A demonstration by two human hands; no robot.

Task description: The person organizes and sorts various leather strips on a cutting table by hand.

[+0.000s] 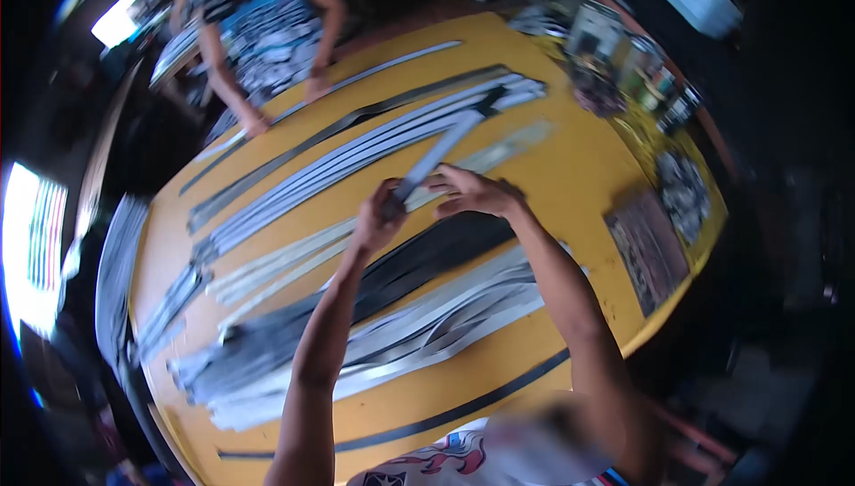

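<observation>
A flat grey strip (441,151) with a dark end slants up and away from my left hand (381,217), whose fingers are wrapped round its near end. Just to the right, my right hand (469,192) has its fingers apart, with the fingertips close beside the strip. Beyond both hands lies a bundle of long light grey strips (329,161), which the dark end overlaps in this view. Below my hands, a pile of black strips (436,250) and a pile of whitish strips (445,317) lie partly behind my forearms.
The yellow table (588,174) carries a single dark strip (454,410) near my body. Across it, a person (276,40) has both hands at a narrow strip (392,65). Jars (641,67) and a dark board (648,250) stand right; grey strips (120,281) hang over the left edge.
</observation>
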